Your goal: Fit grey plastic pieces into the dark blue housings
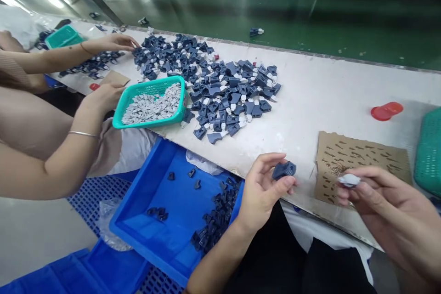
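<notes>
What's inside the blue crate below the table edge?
The blue crate holds dark blue plastic parts, piled along one side, a few scattered. The left forearm covers its near corner, hiding what lies there.

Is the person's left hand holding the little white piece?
No, the left hand pinches a dark blue plastic piece, while the white piece is in the right hand.

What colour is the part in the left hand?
The part is dark navy blue, best seen in the head view.
</notes>
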{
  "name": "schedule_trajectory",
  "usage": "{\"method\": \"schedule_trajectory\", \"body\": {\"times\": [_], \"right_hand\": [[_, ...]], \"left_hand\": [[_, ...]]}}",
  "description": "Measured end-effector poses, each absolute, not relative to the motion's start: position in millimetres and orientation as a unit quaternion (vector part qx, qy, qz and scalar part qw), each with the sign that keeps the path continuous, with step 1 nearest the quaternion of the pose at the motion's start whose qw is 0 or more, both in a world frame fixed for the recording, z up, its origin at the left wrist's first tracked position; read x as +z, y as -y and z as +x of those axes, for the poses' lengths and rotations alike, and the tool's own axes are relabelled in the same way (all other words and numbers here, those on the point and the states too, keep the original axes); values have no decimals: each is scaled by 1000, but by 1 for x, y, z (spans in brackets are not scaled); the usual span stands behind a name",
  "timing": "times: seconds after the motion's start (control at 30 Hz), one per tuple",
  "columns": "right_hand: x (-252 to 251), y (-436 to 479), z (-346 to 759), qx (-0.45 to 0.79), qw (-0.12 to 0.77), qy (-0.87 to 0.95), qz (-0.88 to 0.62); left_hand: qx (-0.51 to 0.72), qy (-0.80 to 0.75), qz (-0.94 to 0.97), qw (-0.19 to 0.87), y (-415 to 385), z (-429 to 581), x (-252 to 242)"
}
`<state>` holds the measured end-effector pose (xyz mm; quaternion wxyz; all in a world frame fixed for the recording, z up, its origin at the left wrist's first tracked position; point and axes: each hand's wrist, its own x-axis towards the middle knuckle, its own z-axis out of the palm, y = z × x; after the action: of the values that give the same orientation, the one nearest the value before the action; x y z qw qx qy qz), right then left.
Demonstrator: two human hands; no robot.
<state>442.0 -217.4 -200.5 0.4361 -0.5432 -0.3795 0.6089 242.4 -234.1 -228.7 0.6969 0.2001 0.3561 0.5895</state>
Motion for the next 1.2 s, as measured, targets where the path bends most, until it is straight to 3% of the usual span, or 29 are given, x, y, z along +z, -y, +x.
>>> {"method": "schedule_trajectory", "body": {"times": [0.2,0.37,0.63,0.73,0.9,1.0,1.2], "right_hand": [[-212,230,481,438,467,430,-637],[-210,223,489,495,512,395,-580],[-210,214,486,507,465,432,-583],[-212,213,489,403,464,509,-603],[-218,206,504,93,419,689,-584],[-223,201,512,50,356,774,-521],[-226,199,514,30,316,831,-456]], "left_hand": [[623,-341,239,662,231,246,-234],[605,-377,247,656,234,244,-244],[600,-430,384,556,230,247,-243],[603,-411,380,568,230,248,-242],[593,-429,369,573,233,250,-240],[603,-443,385,540,233,251,-240],[618,-439,403,513,231,252,-242]]}}
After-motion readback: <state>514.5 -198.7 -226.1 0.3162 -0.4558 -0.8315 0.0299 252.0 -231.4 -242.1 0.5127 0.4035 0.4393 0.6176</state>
